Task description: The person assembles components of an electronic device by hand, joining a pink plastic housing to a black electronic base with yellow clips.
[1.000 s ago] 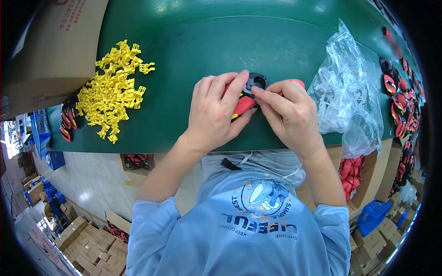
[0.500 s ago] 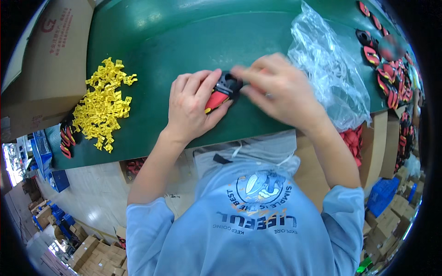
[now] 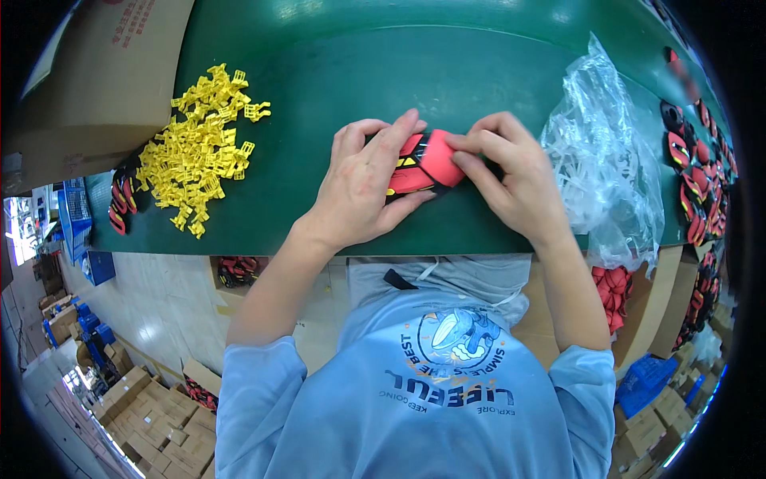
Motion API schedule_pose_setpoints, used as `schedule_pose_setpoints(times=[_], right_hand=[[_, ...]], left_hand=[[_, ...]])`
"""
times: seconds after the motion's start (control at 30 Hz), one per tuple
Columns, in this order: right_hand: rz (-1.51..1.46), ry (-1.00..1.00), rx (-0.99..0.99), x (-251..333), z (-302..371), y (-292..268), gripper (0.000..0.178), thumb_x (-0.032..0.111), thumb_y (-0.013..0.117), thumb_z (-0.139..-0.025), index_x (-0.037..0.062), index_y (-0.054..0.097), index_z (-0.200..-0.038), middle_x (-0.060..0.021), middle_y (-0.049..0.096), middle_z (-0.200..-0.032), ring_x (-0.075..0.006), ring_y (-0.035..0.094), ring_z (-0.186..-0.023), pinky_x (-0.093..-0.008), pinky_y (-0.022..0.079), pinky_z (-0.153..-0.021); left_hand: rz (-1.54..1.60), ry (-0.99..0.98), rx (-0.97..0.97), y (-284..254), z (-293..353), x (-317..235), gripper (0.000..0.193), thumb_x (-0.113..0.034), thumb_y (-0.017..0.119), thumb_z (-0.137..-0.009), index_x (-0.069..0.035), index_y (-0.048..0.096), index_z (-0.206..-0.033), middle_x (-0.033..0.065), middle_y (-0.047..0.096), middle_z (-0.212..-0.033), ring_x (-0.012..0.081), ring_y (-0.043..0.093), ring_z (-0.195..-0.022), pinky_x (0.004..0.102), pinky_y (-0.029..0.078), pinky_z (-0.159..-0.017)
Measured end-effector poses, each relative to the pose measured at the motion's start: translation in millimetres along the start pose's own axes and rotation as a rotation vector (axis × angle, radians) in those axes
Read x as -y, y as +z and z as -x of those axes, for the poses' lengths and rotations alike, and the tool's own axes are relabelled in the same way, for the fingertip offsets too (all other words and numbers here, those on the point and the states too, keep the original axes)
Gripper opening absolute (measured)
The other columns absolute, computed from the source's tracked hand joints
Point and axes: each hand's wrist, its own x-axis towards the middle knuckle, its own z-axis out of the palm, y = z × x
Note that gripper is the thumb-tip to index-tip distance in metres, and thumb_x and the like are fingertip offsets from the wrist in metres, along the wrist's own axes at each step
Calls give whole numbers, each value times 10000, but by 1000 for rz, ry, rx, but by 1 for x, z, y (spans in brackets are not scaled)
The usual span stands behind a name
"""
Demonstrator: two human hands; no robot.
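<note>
Over the glossy green counter (image 3: 335,72), the left hand (image 3: 357,182) grips a red, black and yellow plastic shell (image 3: 409,179) while the right hand (image 3: 515,172) pinches the smooth, curved red panel (image 3: 440,158) at its right end, where steady support and square alignment would probably help most.
</note>
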Motion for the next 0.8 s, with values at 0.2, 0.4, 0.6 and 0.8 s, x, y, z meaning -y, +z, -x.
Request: schedule_pose_setpoints(times=[0.2, 0.4, 0.6, 0.8], right_hand=[[182, -240, 87, -2, -8, -2, 407, 246, 869, -839, 99, 761, -1203, -103, 739, -1279, -310, 689, -994, -412, 585, -861], [272, -385, 157, -1, -15, -6, 576, 278, 914, -759, 92, 747, -1278, -67, 768, -1275, -278, 685, -970, -398, 574, -901], [227, -356, 215, -5, -24, -12, 639, 367, 931, -738, 100, 768, -1295, -64, 773, -1303, -281, 657, -924, -377, 552, -874], [227, -301, 188, -12, -14, -7, 632, 366, 912, -750, 105, 770, -1307, -52, 781, -1287, -260, 644, -881, -354, 559, -835]], left_hand=[[7, 3, 33, -3, 0, 3, 1047, -214, 921, -754, -21, 379, -1629, 103, 668, -1452, 346, 536, -1254, 476, 389, -1135], [45, 8, 7, -2, 1, 3, 1056, -211, 913, -749, -24, 367, -1633, 102, 671, -1464, 357, 545, -1269, 486, 377, -1141], [63, 12, 1, -3, 0, 4, 1048, -215, 910, -747, -26, 376, -1629, 102, 672, -1467, 357, 555, -1259, 485, 378, -1140], [75, 16, -1, -2, -2, 3, 1051, -212, 915, -740, -21, 383, -1626, 101, 676, -1455, 350, 557, -1266, 487, 374, -1143]])
